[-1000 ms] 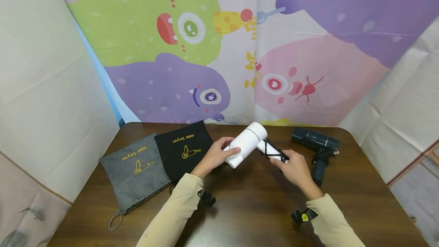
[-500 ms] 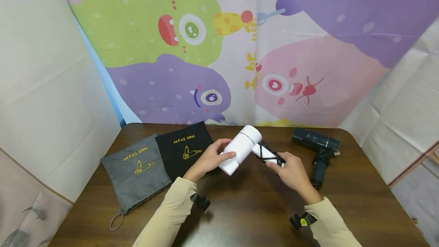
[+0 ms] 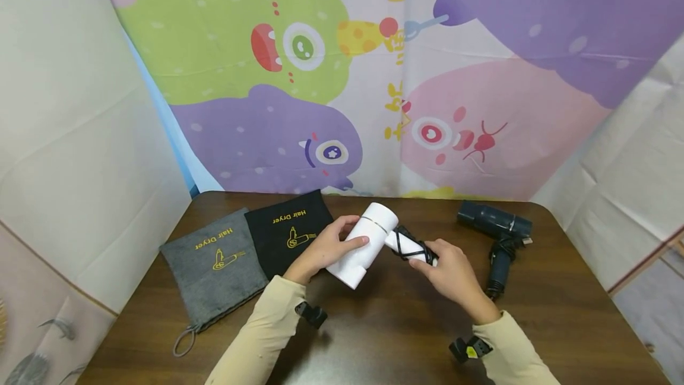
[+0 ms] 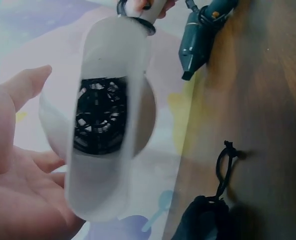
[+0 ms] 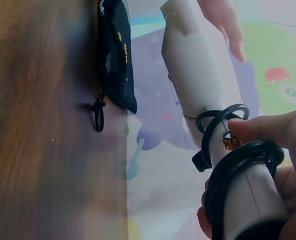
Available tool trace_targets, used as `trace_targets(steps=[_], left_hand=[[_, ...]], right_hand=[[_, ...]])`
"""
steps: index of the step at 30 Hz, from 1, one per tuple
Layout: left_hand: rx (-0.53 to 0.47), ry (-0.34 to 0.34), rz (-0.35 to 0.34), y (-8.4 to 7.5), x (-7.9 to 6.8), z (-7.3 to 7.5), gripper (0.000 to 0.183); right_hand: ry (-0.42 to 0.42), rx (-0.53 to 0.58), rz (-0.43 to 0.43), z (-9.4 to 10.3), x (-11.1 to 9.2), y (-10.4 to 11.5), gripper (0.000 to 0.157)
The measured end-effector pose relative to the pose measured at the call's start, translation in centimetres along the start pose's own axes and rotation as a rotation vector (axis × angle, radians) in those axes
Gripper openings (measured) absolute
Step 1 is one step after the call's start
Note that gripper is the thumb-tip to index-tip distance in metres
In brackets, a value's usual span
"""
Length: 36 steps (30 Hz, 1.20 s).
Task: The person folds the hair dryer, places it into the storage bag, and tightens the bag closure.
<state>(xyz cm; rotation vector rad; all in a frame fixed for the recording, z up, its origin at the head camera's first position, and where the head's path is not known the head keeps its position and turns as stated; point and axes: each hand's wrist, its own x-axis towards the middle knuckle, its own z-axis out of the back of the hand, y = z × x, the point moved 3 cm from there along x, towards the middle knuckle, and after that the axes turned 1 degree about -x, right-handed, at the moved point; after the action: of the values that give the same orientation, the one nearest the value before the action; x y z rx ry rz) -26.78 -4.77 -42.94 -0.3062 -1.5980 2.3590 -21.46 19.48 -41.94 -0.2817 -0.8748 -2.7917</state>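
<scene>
A white hair dryer (image 3: 369, 239) is held above the table by both hands. My left hand (image 3: 323, 249) holds its barrel, thumb on the near side and fingers on the far side. My right hand (image 3: 454, 272) grips the handle (image 5: 252, 192), round which a black cord (image 5: 242, 160) is wound; the right thumb lies along the handle near the cord loops. The left wrist view looks into the flat, wide nozzle (image 4: 100, 190), where a black round grille (image 4: 100, 117) shows inside.
A black drawstring pouch (image 3: 288, 233) and a grey one (image 3: 214, 269), both printed "Hair Dryer", lie on the left of the brown table (image 3: 385, 337). At the back right lies a dark blue hair dryer (image 3: 491, 218). A cartoon-print cloth (image 3: 369, 88) hangs behind the table.
Both hands have brought the white hair dryer a little left and nearer to me. Its barrel has turned so the nozzle end points more toward me. Pouches and dark dryer stay put.
</scene>
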Motion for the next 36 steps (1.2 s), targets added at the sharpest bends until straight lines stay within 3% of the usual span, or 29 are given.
trace_targets(steps=[9, 15, 19, 36], left_hand=[[0.006, -0.027, 0.064, -0.9, -0.2, -0.2, 0.068], [0.098, -0.022, 0.100, -1.3, -0.1, -0.5, 0.076], [0.146, -0.026, 0.094, -1.4, 0.0, -0.7, 0.077], [0.136, -0.102, 0.086, -0.9, -0.1, -1.2, 0.074]], right_hand=[[0.018, -0.020, 0.005, -0.4, 0.0, 0.7, 0.036], [0.023, -0.016, 0.015, -0.5, -0.1, 1.3, 0.038], [0.020, -0.022, 0.023, -0.6, -0.2, 1.4, 0.038], [0.091, 0.045, 0.040, -1.0, -0.4, 0.5, 0.039]])
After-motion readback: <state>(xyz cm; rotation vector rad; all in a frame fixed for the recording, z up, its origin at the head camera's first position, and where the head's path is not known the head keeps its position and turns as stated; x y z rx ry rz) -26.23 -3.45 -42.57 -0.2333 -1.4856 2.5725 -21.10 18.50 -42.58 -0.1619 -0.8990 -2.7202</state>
